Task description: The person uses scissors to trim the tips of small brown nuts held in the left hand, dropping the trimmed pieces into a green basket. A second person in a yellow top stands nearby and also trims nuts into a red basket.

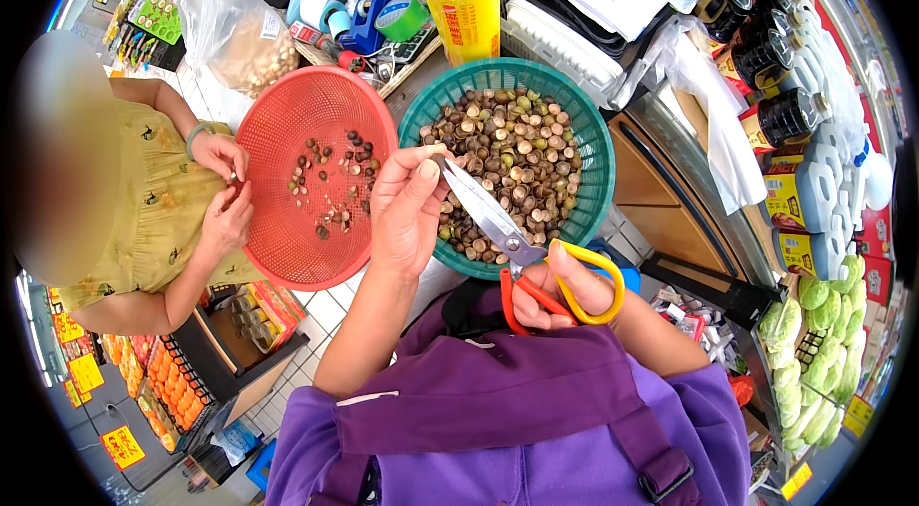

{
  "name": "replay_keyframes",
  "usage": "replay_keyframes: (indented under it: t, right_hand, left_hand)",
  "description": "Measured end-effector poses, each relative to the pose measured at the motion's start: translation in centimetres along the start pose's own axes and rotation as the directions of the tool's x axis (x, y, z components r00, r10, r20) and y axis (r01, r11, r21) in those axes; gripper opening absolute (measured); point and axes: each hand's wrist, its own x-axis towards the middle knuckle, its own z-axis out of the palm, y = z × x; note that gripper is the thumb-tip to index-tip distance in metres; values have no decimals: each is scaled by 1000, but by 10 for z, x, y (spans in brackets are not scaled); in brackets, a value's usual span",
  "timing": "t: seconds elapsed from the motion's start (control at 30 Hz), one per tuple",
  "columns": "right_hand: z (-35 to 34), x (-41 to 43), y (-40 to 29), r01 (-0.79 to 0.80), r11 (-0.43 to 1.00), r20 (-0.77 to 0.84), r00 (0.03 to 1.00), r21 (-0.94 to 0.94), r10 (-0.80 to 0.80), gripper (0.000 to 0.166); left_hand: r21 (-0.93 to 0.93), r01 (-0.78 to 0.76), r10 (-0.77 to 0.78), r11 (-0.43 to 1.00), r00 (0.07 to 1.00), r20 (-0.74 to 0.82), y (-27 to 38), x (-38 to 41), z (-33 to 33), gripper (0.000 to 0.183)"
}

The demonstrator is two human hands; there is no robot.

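My right hand [585,283] has its thumb and fingers in the loops of scissors [488,208] with one yellow and one red handle. Their blades look nearly closed, and the tips meet the fingertips of my left hand [408,211]. Pinched there between thumb and finger is a small dark seed or nut [439,158], mostly hidden. Beneath the blades stands a green plastic basket [599,179], holding many split brown shells [513,147] with pale round insides. To its left is a red plastic colander [276,147] with scattered whole dark nuts and a few pieces.
A person [154,197] at left works a small dark piece with both hands over the colander's rim. Behind stand a plastic bag of pale round kernels [266,71], a tape dispenser [366,14] and a yellow wrapped roll [459,3]. Dark bottles [775,118] line the right.
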Motion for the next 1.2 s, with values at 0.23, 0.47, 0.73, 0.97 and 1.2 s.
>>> replay_keyframes:
  t: [0.23, 0.47, 0.73, 0.97, 1.2]
  right_hand:
    - [-1, -4, -8, -159, 965, 100, 985, 208, 141, 74]
    - [4, -6, -9, -67, 998, -4, 998, -1, 67, 77]
    - [-4, -7, -9, -130, 932, -142, 986, -338, 87, 63]
    - [-5, -5, -17, -17, 318, -166, 879, -948, -446, 40]
    - [-12, -8, -31, -141, -86, -69, 826, -986, -559, 47]
  left_hand:
    - [99, -33, 25, 995, 997, 78, 2, -1, -4, 17]
    - [229, -44, 17, 973, 993, 121, 10, -1, -4, 18]
    - [138, 53, -74, 989, 986, 148, 11, -1, -12, 11]
    - [-126, 251, -226, 960, 957, 182, 4, -1, -8, 9]
    - [-401, 446, -339, 800, 888, 312, -1, -5, -6, 14]
